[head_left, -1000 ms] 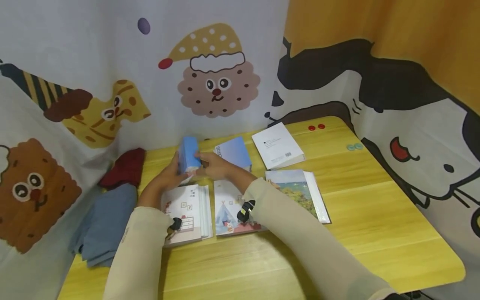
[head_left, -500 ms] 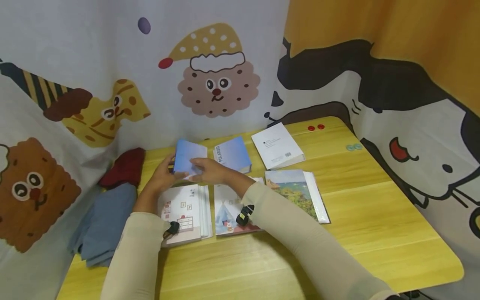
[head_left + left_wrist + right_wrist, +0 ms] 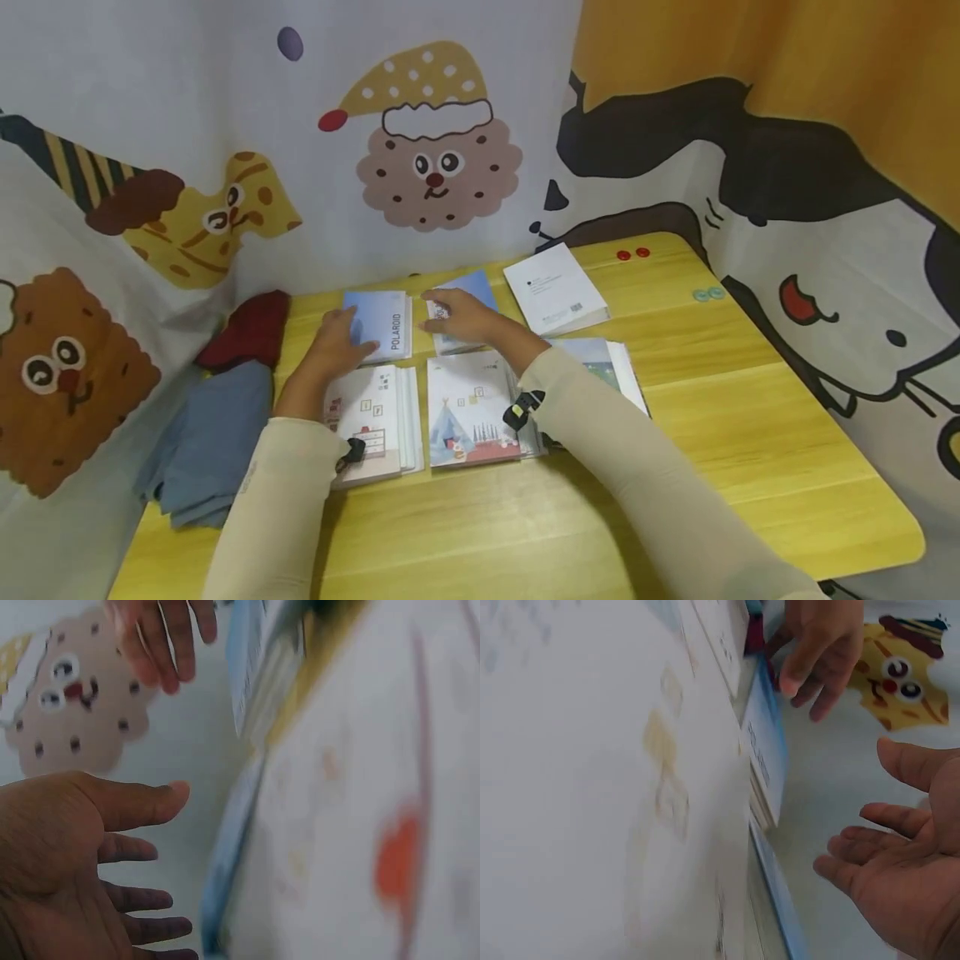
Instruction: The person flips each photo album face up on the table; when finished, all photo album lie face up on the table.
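A blue book marked POLAROID (image 3: 392,317) lies flat at the back left of the table. My left hand (image 3: 330,346) is at its left side, fingers spread and partly over the cover; contact cannot be made out. My right hand (image 3: 465,315) hovers around a second blue book (image 3: 480,289), hiding much of its cover. In the left wrist view, my left hand (image 3: 67,862) shows straight, spread fingers. The right wrist view has my right hand (image 3: 900,855) with fingers loosely extended and nothing in its grasp.
In front lie a white book with a drawer picture (image 3: 375,454), a tent-picture book (image 3: 472,417) and a landscape book (image 3: 600,367), partly under the right sleeve. A white book (image 3: 555,292) lies at back right. Folded grey-blue cloth (image 3: 217,450) and dark red cloth (image 3: 251,329) sit left.
The left POLAROID book was upright in both hands, then tilted, and now lies flat with its lettering showing. My right hand has left it and moved right, over the second blue book.
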A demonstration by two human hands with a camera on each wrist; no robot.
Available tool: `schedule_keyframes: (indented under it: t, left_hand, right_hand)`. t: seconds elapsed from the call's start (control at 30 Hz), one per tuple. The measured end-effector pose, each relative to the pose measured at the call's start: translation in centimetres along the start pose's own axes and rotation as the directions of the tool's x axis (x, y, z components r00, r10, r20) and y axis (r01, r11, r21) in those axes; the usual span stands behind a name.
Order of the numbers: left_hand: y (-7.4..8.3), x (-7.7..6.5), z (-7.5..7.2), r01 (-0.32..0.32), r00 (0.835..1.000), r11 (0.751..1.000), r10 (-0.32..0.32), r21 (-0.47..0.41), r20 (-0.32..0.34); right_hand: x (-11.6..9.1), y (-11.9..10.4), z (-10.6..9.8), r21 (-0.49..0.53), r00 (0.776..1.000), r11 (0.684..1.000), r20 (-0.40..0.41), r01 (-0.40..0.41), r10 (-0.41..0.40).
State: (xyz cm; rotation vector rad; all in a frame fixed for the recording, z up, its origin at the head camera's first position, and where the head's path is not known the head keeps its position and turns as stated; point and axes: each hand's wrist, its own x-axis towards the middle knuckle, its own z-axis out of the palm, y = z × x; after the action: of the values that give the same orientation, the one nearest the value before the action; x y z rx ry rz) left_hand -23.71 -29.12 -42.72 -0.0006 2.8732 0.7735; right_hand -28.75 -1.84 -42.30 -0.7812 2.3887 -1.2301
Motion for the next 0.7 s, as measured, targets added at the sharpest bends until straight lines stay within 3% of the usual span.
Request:
schedule_keyframes:
  t: [0.13, 0.23, 0.43, 0.5, 0.7]
  left_hand:
    - [3.0, 0.1, 0.5, -0.078, 0.997, 0.996, 0.077, 0.037, 0.019]
    - [4.9, 0.5, 1.3, -0.109, 0.993, 0.994, 0.109, -0.006, 0.046]
    - [8.2, 2.0, 3.0, -0.139, 0.984, 0.985, 0.148, -0.098, 0.097]
    - [9.1, 2.6, 3.4, -0.137, 0.981, 0.984, 0.151, -0.116, 0.119]
    - [11.0, 3.4, 4.2, -0.030, 0.975, 0.981, 0.071, -0.191, 0.209]
  right_hand:
    - [-0.1, 1.5, -1.8, -0.046, 0.996, 0.998, -0.089, -0.033, 0.029]
    - [-0.4, 2.4, -2.9, -0.059, 0.989, 0.995, -0.129, -0.079, 0.071]
    - [-1.5, 3.9, -4.7, -0.022, 0.982, 0.988, -0.117, -0.152, 0.148]
    - [-2.0, 4.2, -5.1, -0.006, 0.981, 0.986, -0.095, -0.169, 0.167]
    - [-2.7, 5.0, -5.9, 0.043, 0.980, 0.980, -0.023, -0.197, 0.198]
